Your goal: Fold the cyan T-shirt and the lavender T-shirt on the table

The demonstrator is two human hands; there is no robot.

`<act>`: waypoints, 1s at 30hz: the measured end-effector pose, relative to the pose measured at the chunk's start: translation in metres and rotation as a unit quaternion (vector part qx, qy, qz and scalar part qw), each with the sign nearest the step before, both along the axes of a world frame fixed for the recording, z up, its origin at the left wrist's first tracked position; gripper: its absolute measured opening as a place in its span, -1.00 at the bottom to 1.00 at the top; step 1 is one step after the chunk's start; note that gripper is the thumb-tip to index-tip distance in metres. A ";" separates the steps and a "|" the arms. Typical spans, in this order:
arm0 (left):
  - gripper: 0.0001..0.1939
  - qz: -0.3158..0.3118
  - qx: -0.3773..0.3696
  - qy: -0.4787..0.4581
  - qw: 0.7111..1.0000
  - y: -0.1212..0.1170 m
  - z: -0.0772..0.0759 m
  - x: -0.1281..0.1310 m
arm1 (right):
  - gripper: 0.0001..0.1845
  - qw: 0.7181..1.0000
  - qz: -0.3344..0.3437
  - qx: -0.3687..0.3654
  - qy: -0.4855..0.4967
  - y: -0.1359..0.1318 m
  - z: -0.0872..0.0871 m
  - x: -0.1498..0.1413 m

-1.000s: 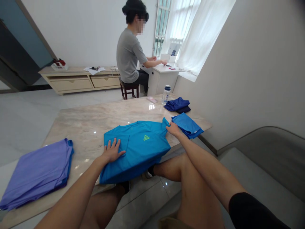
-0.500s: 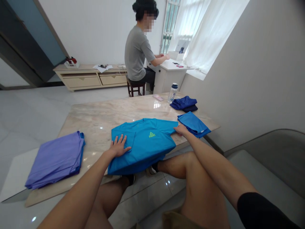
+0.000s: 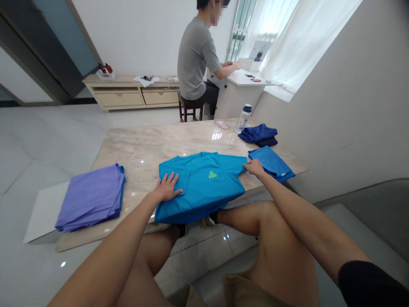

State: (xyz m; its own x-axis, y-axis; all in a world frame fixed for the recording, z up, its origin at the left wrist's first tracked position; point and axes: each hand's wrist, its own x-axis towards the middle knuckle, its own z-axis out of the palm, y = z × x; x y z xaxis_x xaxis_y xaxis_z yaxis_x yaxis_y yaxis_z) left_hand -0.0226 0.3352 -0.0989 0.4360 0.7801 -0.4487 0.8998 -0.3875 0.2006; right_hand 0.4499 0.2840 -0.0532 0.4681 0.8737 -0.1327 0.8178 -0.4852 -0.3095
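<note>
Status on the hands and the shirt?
Left hand flat on bright blue T-shirt, on beige marble table. Right hand at the shirt's sleeve end. Folded blue fabric stack right beside that hand.

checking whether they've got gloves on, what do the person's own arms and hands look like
The left hand and the right hand are both bare, with no gloves, and no watch or ring can be seen on either. Both forearms are bare too. A black sleeve covers the upper part of the right arm; no sleeve is in view on the left arm.
</note>
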 end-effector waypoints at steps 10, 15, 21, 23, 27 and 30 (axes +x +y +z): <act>0.06 -0.006 0.003 -0.016 1.000 0.000 0.000 -0.004 | -0.80 0.906 0.421 -0.024 0.028 0.007 0.037 -0.116; 0.04 -0.009 0.003 -0.019 1.000 0.000 0.001 -0.006 | -0.73 0.892 0.440 -0.059 0.087 0.004 0.041 -0.125; 0.05 -0.012 0.013 -0.017 1.000 0.002 -0.002 -0.006 | -0.73 0.916 0.394 -0.077 0.018 0.013 0.026 -0.102; 0.04 -0.012 0.017 -0.012 1.000 0.002 -0.001 -0.005 | -0.68 0.911 0.405 -0.073 0.008 0.012 0.019 -0.102; 0.03 -0.010 0.017 -0.007 1.000 0.001 0.001 -0.004 | -0.55 0.896 0.441 -0.053 -0.014 0.011 0.005 -0.112; 0.04 -0.007 0.015 -0.005 1.000 0.003 0.001 -0.004 | -0.63 0.893 0.446 -0.063 -0.016 0.016 -0.003 -0.123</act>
